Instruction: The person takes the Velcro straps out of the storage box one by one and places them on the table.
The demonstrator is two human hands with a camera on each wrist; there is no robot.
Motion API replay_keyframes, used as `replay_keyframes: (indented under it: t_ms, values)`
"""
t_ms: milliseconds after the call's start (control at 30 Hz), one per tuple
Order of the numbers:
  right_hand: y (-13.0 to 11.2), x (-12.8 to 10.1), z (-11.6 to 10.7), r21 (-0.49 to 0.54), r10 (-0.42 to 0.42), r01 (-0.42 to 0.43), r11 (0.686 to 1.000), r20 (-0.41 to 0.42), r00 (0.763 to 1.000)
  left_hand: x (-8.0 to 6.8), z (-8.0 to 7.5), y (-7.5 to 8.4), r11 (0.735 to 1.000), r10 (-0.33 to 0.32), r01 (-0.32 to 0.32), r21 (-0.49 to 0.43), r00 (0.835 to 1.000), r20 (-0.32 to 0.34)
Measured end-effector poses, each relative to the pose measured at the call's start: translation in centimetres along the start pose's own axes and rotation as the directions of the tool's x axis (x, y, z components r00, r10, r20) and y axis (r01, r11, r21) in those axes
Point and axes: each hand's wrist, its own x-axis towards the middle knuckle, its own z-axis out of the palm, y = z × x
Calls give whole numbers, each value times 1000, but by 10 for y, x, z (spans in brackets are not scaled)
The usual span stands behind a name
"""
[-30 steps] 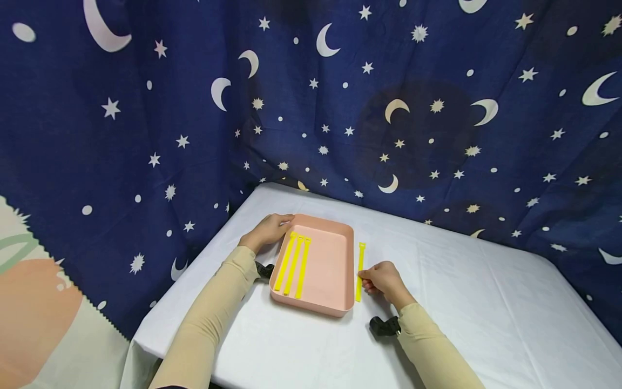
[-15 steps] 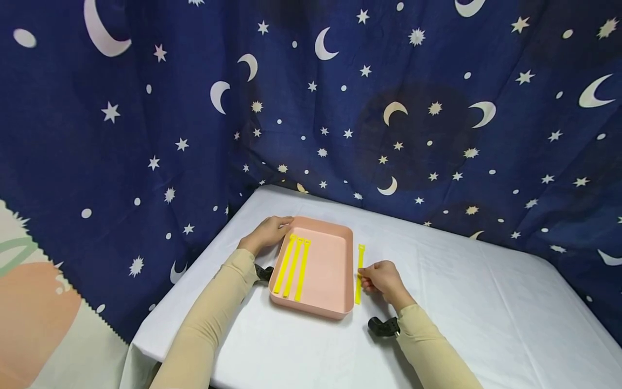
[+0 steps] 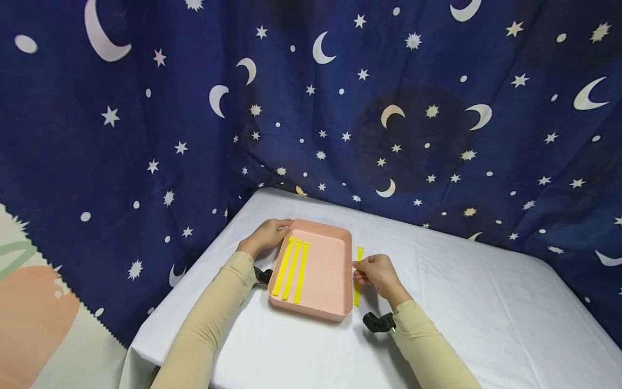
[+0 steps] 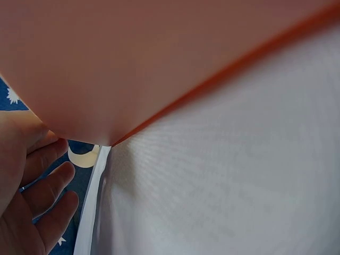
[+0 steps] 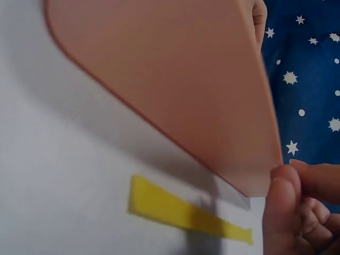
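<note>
A shallow pink tray (image 3: pixel 324 273) lies on the white-covered table, with 3 yellow cable straps (image 3: pixel 293 270) side by side along its left inner side, slotted heads at the far end. My left hand (image 3: pixel 265 236) holds the tray's far left corner; in the left wrist view, its fingers (image 4: pixel 50 186) bend loosely outside the wall and the thumb is hidden. At the right wall, my right hand (image 3: pixel 380 274) pinches the rim between thumb and forefinger, the other fingers curled. Another yellow strap (image 5: pixel 180 210) lies flat on the table beneath that hand, apart from its fingers, parallel to the tray's side.
White cloth covers the table (image 3: pixel 476 313), which extends to the right of the tray. A dark blue curtain (image 3: pixel 311 108) with moons and stars hangs behind and at the left. Black wrist camera mounts (image 3: pixel 379 322) stick out below the sleeves.
My right hand has left the strap on the table and moved slightly up and left to the tray's rim. The left hand stays at its corner. The head view has tilted slightly.
</note>
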Motion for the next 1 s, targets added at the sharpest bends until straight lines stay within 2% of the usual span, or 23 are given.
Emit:
replay_keyframes:
  t_ms: [233,500,733,1000]
  values:
    - [-7,-1,1,22,5,-5,1000,-6,1000,-2,1,0,1000,12,-12,-4,1000,-5]
    - [-18,-3,5,50,-33,32,998,20,999,-1,0,1,999,-34,34,-19,999,11]
    - [-24,-3,10,42,-36,34,999,47,998,-1,0,1,1000,5,-5,-1,1000,1]
    - [-24,-3,16,26,-45,44,999,67,997,0,0,2,1000,5,-5,5,1000,1]
